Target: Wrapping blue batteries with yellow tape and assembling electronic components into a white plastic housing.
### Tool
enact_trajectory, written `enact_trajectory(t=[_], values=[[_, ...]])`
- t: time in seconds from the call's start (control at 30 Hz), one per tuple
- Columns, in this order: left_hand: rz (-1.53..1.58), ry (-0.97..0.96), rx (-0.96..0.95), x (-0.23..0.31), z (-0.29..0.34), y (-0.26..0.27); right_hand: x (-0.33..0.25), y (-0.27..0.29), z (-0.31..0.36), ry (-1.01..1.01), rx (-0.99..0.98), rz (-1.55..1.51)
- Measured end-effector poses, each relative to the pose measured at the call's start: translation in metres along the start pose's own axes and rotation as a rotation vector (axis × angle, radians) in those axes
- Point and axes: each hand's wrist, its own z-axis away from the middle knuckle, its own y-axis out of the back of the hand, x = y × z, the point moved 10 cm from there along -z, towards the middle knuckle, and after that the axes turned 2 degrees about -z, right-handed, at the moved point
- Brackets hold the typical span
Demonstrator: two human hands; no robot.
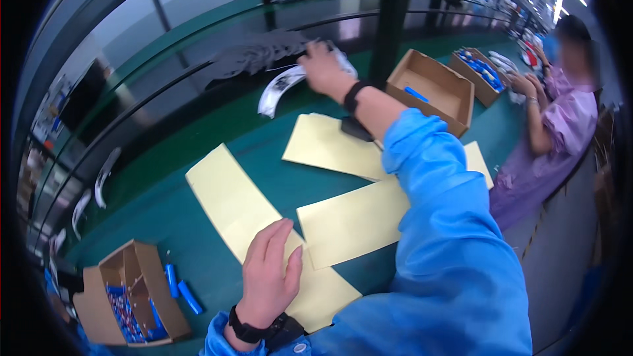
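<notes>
My left hand (267, 270) lies over a pale yellow sheet (231, 191), fingers stretched out and thumb apart, holding nothing that I can see. Stretched far forward, my right hand (324, 69) is at a glossy white curved part (282, 86), whose arc passes behind the fingers. Motion blurs that hand, so whether it grips the part is unclear. Between my arms lie another yellow sheet (356, 221) and, farther off, a third sheet (326, 145) with a dark object (357, 129) on its far edge, partly behind my right forearm.
An open cardboard box (455, 109) with one blue cylinder stands right; a box of blue cylinders (480, 69) is behind it. Near left is a divided box (155, 290) with loose blue cylinders (190, 297) beside it. A dark post (390, 26) rises ahead. A co-worker in purple (547, 125) works right.
</notes>
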Motion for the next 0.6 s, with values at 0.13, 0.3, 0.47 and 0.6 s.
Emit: enact_trajectory(t=[0.13,0.3,0.47,0.6], values=[[0.003,0.015,-0.053,-0.007,-0.001,-0.011,-0.019,-0.037,0.002,0.023,-0.230,-0.057],[-0.123,-0.047,0.017,0.016,0.004,0.011,-0.052,0.036,0.000,0.119,-0.177,-0.278],[-0.077,0.137,0.136,-0.013,0.018,0.026,-0.095,0.151,0.033,0.190,-0.175,-0.613],[-0.139,0.041,0.187,0.013,0.004,0.042,-0.116,0.229,0.127,0.313,-0.021,-0.776]])
